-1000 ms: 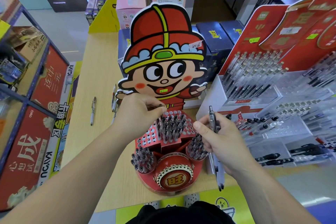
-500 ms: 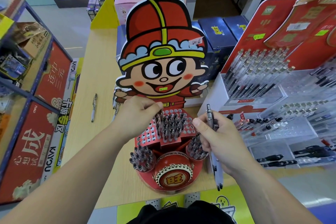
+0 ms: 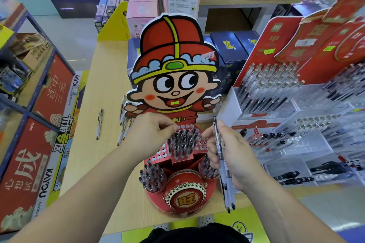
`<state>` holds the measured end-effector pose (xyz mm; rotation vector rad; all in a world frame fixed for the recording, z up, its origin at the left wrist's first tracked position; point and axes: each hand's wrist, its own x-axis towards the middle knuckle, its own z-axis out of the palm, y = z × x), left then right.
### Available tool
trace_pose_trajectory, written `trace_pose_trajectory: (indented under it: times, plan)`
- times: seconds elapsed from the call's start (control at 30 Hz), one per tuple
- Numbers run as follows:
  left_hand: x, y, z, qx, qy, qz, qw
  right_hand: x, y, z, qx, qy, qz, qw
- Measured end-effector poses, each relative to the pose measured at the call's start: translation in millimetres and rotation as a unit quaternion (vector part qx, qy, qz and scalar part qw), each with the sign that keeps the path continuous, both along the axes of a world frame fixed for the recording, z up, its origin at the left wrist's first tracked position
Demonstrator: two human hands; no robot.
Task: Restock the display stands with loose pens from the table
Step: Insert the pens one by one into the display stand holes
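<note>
A red display stand [image 3: 158, 161] with a cartoon-figure backboard stands in front of me on the wooden table [image 3: 110, 77]. Dark pens fill part of its holed middle rack [image 3: 184, 144] and two side cups. My left hand [image 3: 150, 134] is curled at the rack's back-left rows, its fingertips pinching a pen top there, mostly hidden. My right hand [image 3: 235, 158] grips a bundle of pens [image 3: 227, 189], tips down; one of them sticks up between thumb and fingers. Loose pens lie on the table: a single pen [image 3: 99, 124] and a small cluster [image 3: 124, 126].
A clear acrylic pen display [image 3: 276, 89] with red backboards fills the right side. Dark blue boxes [image 3: 231, 49] stand behind the stand. Red boxes [image 3: 29, 163] sit on shelving at the left. The table's front edge lies just below the stand.
My right hand has shifted slightly left toward the rack with its pens. My left hand stays at the rack's back rows.
</note>
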<state>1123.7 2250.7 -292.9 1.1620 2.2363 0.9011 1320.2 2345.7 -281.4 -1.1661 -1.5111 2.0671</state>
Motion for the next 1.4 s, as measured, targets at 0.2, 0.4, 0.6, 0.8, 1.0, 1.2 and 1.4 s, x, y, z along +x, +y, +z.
trace_pose_trajectory:
  times: [0.2, 0.4, 0.6, 0.8, 1.0, 1.2, 1.4]
  plan:
    - [2, 4, 5, -0.001, 0.060, -0.023, 0.998, 0, -5, 3, 0.025, -0.007, 0.020, 0.999]
    - [40, 5, 44, 0.120, -0.045, 0.009, 0.992, -4, -6, 7, 0.140, -0.046, 0.110, 0.983]
    - [56, 18, 48, 0.117, -0.240, 0.051, 0.962, -6, -3, 15, 0.286, -0.111, 0.143, 0.941]
    - [56, 19, 50, 0.126, -0.314, 0.074, 0.938, -2, 1, 9, 0.307, -0.082, 0.158, 0.935]
    - [39, 15, 67, 0.173, -0.357, 0.071, 0.915, -2, 8, 20, 0.125, 0.051, 0.144, 0.980]
    - [36, 10, 73, 0.229, -0.373, 0.084, 0.895, -4, 21, 25, 0.124, 0.061, 0.174, 0.975]
    - [38, 7, 67, 0.181, -0.362, 0.125, 0.906, -7, 21, 18, 0.245, 0.013, 0.174, 0.954]
